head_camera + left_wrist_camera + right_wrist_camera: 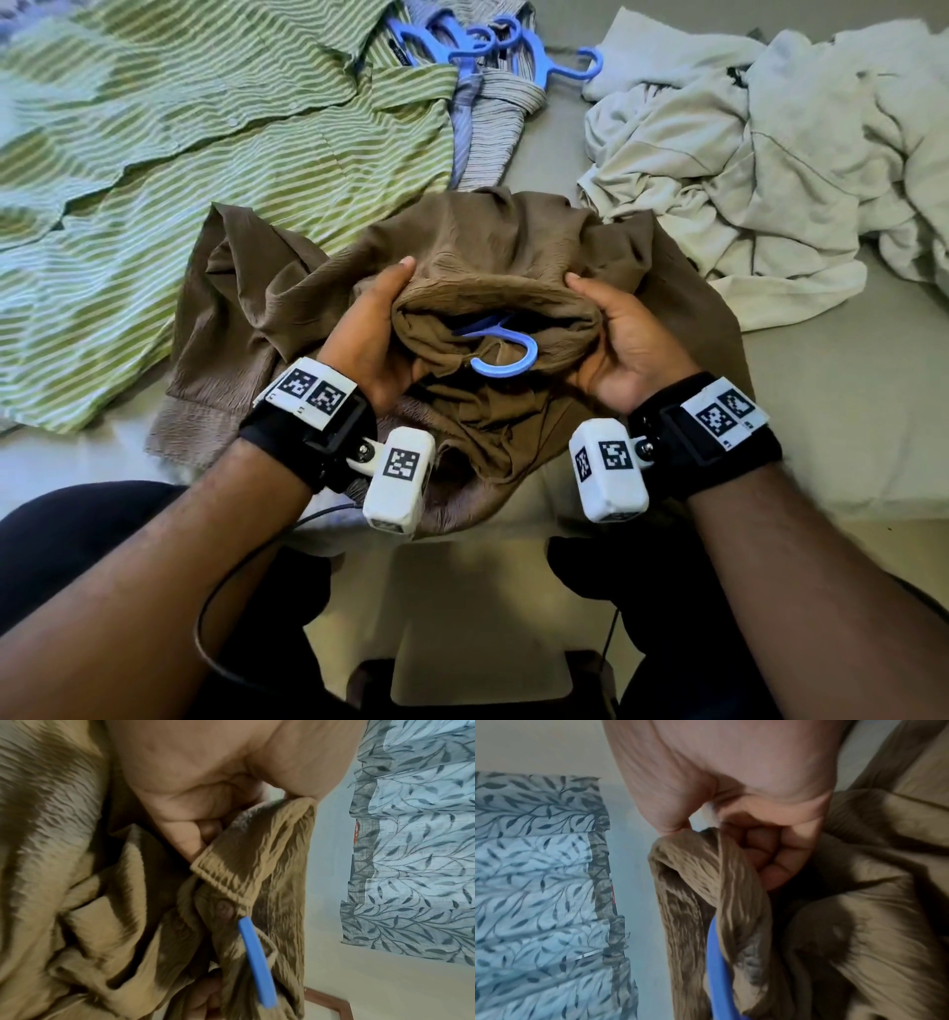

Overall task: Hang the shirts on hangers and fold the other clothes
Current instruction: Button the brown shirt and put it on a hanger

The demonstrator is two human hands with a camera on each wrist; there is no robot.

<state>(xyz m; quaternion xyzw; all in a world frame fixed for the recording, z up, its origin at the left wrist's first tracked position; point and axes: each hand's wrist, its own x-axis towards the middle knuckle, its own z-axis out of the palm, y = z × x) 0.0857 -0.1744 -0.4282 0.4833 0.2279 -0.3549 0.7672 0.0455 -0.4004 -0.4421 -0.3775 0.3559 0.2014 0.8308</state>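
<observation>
Presently left hand [371, 334] and right hand [624, 343] clench the crinkled brown shirt's [493, 257] collar, seating it around the blue plastic hanger's hook [506, 354].

Leaf-print curtain [411, 852] w/ pale wall [359, 973] beside it; black cable [215, 616] by dark trousers [61, 539].

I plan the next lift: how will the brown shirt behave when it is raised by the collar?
The brown shirt is probably floppy: it bunches in folds where the left hand and right hand hold it. It looks thin and crinkled, so likely light. The blue hanger inside may shift.
</observation>
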